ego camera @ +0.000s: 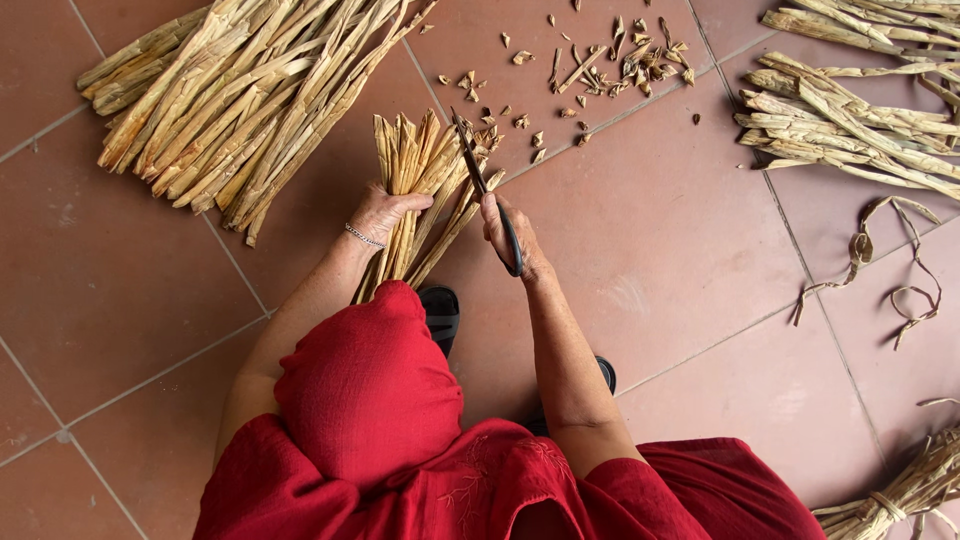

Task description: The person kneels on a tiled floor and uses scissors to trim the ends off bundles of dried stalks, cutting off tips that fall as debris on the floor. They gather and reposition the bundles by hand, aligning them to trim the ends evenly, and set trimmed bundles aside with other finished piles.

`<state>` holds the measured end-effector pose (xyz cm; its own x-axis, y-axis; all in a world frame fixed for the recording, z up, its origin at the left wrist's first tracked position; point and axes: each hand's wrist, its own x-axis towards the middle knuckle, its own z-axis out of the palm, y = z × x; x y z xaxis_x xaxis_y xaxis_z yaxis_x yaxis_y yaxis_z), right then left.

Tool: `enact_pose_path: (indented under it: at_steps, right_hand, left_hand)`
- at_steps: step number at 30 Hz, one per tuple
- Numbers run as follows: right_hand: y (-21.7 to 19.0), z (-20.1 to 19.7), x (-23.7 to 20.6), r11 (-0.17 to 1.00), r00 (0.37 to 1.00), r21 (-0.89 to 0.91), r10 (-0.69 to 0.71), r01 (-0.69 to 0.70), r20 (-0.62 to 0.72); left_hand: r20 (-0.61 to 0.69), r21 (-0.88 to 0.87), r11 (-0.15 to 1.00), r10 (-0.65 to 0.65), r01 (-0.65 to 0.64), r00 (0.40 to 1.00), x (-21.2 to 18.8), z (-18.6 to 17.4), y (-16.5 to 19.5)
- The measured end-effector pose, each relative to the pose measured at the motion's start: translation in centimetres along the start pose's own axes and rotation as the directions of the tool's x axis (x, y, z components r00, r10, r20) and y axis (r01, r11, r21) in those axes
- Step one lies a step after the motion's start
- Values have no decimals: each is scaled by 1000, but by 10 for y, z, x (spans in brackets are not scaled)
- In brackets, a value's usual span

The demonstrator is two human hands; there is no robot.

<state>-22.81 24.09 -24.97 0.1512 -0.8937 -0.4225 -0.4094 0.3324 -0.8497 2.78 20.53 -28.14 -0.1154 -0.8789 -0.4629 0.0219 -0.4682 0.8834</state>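
My left hand (385, 212) grips a bundle of dried tan plant strips (415, 165) around its middle, holding it upright over the tiled floor. A thin bracelet circles that wrist. My right hand (505, 228) holds black-handled scissors (478, 180), whose blades point up and left against the bundle's right edge near the top. The lower ends of the strips run down toward my red-clad knee (370, 380).
A big pile of similar dried strips (240, 90) lies at the upper left. Cut scraps (600, 65) are scattered at the top centre. More strips (860, 120) lie at the right, with curled ties (880, 260) below and another bundle (910, 495) at the bottom right corner.
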Motion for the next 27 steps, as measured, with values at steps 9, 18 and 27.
enact_pose_path:
  at_steps: [9, 18, 27]
  right_hand:
    - [2, 25, -1, 999, 990, -41, 3, -8, -138]
    - [28, 9, 11, 954, 971, 298, 50, 22, -232]
    - [23, 6, 5, 986, 997, 150, 79, -77, -9]
  left_hand:
    - [8, 43, 999, -29, 28, 1000, -3, 2, 6]
    - [-194, 684, 727, 113, 52, 974, 10, 3, -22]
    - [-163, 300, 954, 73, -22, 984, 6, -10, -12]
